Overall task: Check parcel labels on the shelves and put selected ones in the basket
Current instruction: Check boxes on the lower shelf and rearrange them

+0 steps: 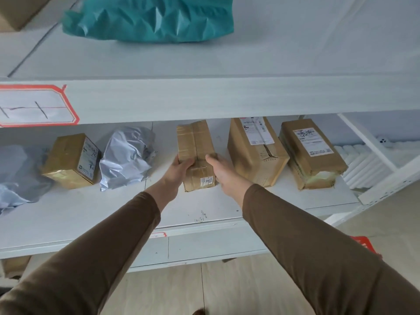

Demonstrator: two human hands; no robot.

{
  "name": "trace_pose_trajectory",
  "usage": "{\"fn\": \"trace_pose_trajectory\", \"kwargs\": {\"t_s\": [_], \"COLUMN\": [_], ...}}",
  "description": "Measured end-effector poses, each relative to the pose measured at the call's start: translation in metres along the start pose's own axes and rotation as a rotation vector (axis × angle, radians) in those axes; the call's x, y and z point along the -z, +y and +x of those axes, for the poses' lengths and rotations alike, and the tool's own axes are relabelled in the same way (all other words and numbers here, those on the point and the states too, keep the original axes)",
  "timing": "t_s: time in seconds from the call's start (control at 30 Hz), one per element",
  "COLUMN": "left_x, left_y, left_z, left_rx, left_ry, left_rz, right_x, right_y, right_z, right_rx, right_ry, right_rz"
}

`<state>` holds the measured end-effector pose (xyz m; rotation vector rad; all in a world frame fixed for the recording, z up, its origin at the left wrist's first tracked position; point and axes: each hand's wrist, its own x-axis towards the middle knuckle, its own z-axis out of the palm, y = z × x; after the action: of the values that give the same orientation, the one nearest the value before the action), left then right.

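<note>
A narrow taped cardboard parcel [196, 155] lies lengthwise on the middle shelf [204, 208], held between both hands at its near half. The left hand [179, 165] curls its fingers [189, 163] over the parcel's left top edge; the right hand [219, 170] clasps the right side, thumb on top, its other fingers apparently wrapped behind the box and hidden. A small label [207, 180] shows on the near end, just between the two wrists. Left of the left fingers sit a crumpled grey mailer bag [127, 158] and a shiny brown box [71, 161]. Just right of the right fingers stands a larger labelled box [256, 151], then a flatter labelled parcel [312, 153]. Above the fingers the upper shelf's front edge [227, 98] overhangs, with a teal bag [150, 18] on top. A red basket [363, 244] peeks past the right sleeve [318, 246]
</note>
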<state>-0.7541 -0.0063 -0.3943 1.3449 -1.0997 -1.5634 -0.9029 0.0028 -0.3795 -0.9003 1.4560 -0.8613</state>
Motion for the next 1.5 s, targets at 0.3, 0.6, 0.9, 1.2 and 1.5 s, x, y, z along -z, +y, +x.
{"fn": "trace_pose_trajectory", "kwargs": {"t_s": [0.3, 0.6, 0.9, 1.2, 1.5], "left_x": [-0.014, -0.033, -0.045, -0.036, -0.055], "left_y": [0.019, 0.003, -0.01, -0.015, -0.001], "left_z": [-0.084, -0.184, -0.229, -0.237, -0.251], "left_rx": [-0.193, -0.438, -0.086, -0.032, -0.29], "left_ry": [-0.086, 0.008, -0.109, -0.168, 0.117], "left_rz": [0.009, 0.118, -0.125, -0.161, 0.269], "right_x": [0.015, 0.066, 0.073, 0.071, 0.069], "right_y": [0.008, 0.06, 0.087, 0.081, 0.086], "right_z": [-0.06, -0.161, -0.212, -0.212, -0.215], "right_rx": [0.062, -0.003, 0.02, 0.028, -0.018], "right_ry": [0.0, -0.152, -0.212, -0.046, -0.243], "right_rz": [0.173, 0.705, 0.786, 0.574, 0.565]}}
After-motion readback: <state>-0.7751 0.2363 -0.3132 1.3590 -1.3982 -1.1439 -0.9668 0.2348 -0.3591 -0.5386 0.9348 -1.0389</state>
